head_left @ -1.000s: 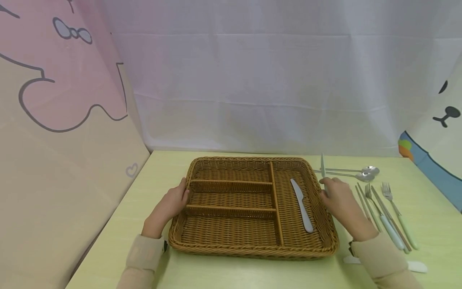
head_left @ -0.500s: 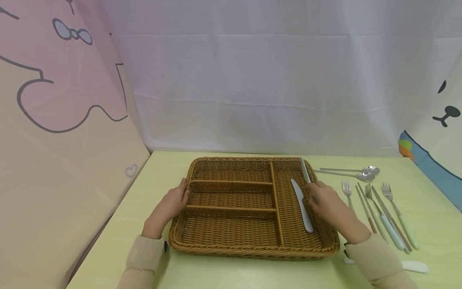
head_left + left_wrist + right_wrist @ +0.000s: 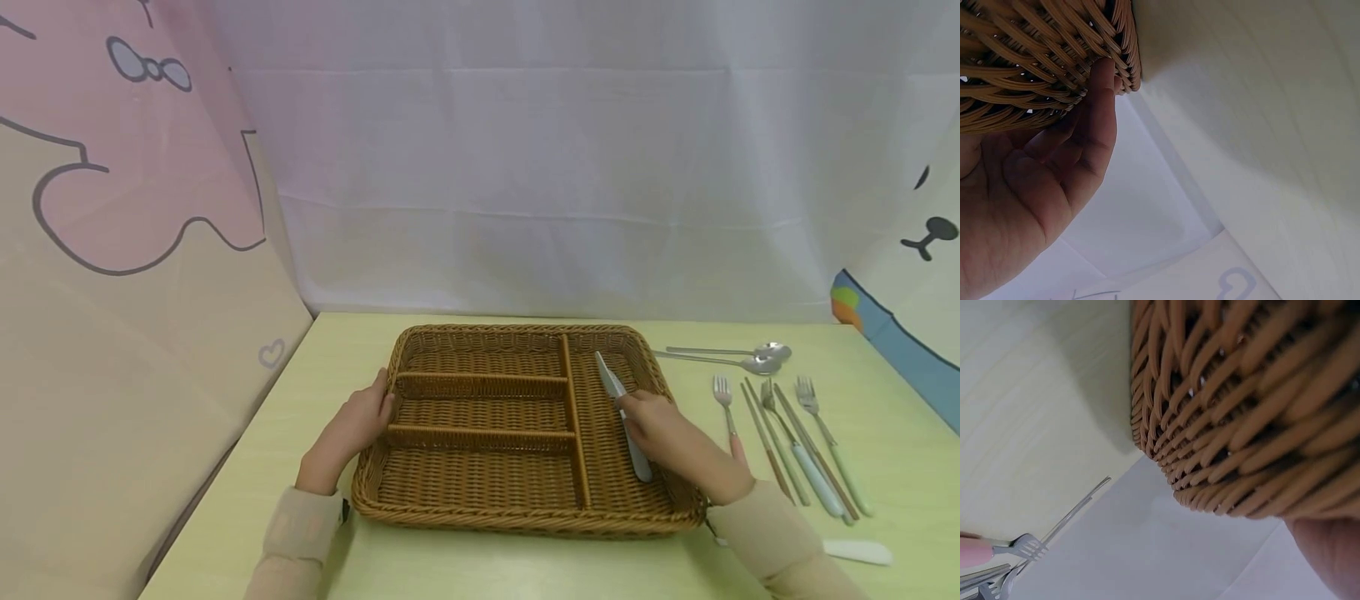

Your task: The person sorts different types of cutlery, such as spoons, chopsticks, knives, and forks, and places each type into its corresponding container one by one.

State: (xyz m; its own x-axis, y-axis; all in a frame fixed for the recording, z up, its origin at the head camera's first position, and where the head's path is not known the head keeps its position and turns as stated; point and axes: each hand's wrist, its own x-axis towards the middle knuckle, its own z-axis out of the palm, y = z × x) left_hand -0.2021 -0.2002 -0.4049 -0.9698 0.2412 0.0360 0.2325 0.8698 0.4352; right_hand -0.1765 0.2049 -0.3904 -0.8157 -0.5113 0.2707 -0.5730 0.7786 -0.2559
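Observation:
My left hand (image 3: 351, 427) grips the left rim of a brown wicker cutlery tray (image 3: 480, 525). In the left wrist view, its fingers (image 3: 1099, 119) lie against the woven outer wall. Over the tray's long right compartment, my right hand (image 3: 663, 433) pinches a table knife (image 3: 607, 375), blade toward the back. Another knife (image 3: 639, 458) lies in that compartment, just under the held one and partly hidden by it and the hand. Most of the right hand is behind the tray wall (image 3: 1229, 425) in the right wrist view.
Two spoons (image 3: 761, 363) lie behind the tray's right side. Further right are a pink-handled fork (image 3: 726, 404), chopsticks (image 3: 765, 442) and more forks (image 3: 821, 425). A white-handled utensil (image 3: 858, 551) lies partly under the right sleeve. Cloth walls (image 3: 525, 167) surround the table.
My right hand has carried the knife leftward from beside the tray, over its right rim, to above the knife in the right compartment. My left hand stays on the rim.

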